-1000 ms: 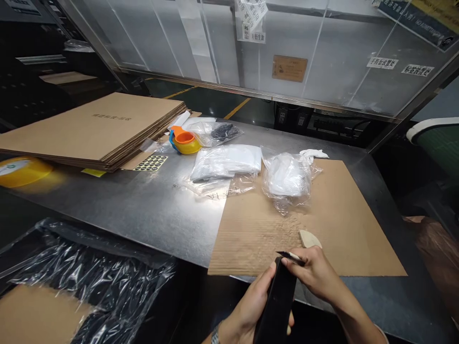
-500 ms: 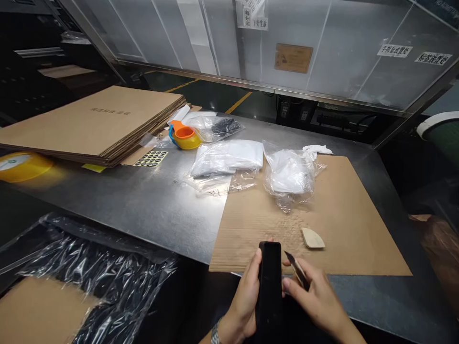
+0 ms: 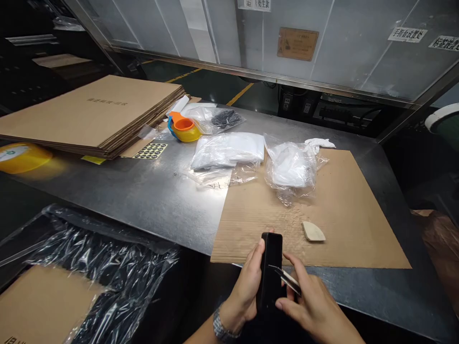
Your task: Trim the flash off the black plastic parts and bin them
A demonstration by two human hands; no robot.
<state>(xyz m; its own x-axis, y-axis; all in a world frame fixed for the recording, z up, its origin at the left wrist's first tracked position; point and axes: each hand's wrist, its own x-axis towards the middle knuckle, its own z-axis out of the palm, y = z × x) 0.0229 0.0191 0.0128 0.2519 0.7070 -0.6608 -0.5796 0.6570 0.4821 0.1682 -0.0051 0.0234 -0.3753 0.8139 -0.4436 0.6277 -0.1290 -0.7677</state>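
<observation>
My left hand point(image 3: 245, 286) is wrapped round a long black box-like object point(image 3: 271, 272), held upright near the front edge of the table. In my right hand point(image 3: 310, 298) is a thin, pointed tool like tweezers point(image 3: 289, 282), its tip over the face of the black object. A fan-shaped beige piece point(image 3: 313, 231) lies on the cardboard sheet point(image 3: 353, 210) beyond my right hand.
White items in clear bags point(image 3: 229, 150) and another clear bag point(image 3: 290, 167) lie behind. A cardboard stack point(image 3: 136, 105), tape rolls point(image 3: 186, 131) and a sticker sheet point(image 3: 150, 151) are at left. Black plastic point(image 3: 107, 258) surrounds cardboard at lower left.
The pointed tool has swung from the right of the black object to over its face. My right index finger has stretched further forward. The view has shifted slightly.
</observation>
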